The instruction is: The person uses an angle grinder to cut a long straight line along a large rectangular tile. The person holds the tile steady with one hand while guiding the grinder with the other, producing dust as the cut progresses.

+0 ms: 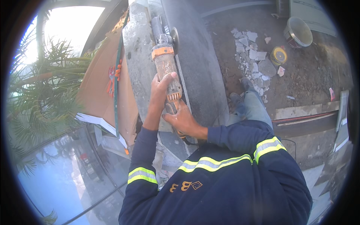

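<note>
A grinder (168,69) with an orange band near its head lies lengthwise in front of the person, above a long grey ledge (202,75), its head pointing away. Its round disc (175,37) stands on edge at the right side of the head, close to the line where a paler slab (138,48) meets the darker grey face; whether it touches the stone I cannot tell. The left hand (159,89) is wrapped round the middle of the body, thumb over the top. The right hand (184,120) is clamped on the rear handle, nearer the person's chest.

Left of the slab, a brown sheet (101,84) slopes away, with a long green strip (116,90) across it and orange gloves (111,81) beside the strip. Beyond these are palm leaves (48,84) and, lower, glass panels (56,180) reflecting blue sky.

To the right of the ledge, the person's leg in jeans (255,107) stands on brown ground (300,71). White broken pieces (257,55) lie scattered there, with a round yellow tub (278,56) near them and a pale bucket (292,33) farther off. The dark blue jacket (225,187) has bright reflective bands.
</note>
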Demonstrator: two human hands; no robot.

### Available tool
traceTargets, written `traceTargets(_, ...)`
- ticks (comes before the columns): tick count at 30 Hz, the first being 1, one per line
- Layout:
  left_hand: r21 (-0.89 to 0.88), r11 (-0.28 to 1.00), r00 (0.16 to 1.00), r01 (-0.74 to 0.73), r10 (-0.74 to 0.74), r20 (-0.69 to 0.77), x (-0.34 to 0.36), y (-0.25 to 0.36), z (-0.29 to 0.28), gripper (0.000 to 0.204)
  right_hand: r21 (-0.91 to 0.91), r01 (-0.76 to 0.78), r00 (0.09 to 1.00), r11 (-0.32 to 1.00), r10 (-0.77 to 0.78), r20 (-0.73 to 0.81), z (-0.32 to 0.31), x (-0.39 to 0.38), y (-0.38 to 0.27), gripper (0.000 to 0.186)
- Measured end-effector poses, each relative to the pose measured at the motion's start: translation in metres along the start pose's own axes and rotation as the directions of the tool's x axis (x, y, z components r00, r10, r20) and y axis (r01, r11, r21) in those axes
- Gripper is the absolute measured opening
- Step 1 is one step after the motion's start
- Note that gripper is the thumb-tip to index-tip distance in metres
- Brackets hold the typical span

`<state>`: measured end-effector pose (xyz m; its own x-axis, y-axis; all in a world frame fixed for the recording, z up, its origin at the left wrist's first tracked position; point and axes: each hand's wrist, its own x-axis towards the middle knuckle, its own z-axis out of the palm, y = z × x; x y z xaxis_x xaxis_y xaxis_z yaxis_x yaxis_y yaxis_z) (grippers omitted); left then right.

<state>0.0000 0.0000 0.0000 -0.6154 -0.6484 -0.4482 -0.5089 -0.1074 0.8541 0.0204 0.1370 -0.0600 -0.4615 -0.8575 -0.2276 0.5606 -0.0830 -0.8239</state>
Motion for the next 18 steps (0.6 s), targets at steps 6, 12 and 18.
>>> traceTargets(6, 0.008, 0.999, 0.999, 0.042, -0.042, 0.007, -0.016, 0.004, -0.003, 0.055, 0.077, -0.097, 0.995, 0.992, 0.099, -0.019, 0.013, -0.015, -0.008, 0.07)
traceTargets(12, 0.014, 1.0, 1.0, 0.003, -0.003, 0.008, -0.023, 0.003, 0.002, 0.057, 0.084, -0.136, 0.991, 0.987, 0.135, 0.016, 0.007, -0.021, -0.012, 0.073)
traceTargets(18, -0.02, 0.999, 0.999, -0.03, 0.03, 0.02, -0.021, -0.004, 0.003, 0.06, 0.101, -0.152, 0.988, 0.983, 0.152, 0.012, 0.005, -0.022, -0.008, 0.074)
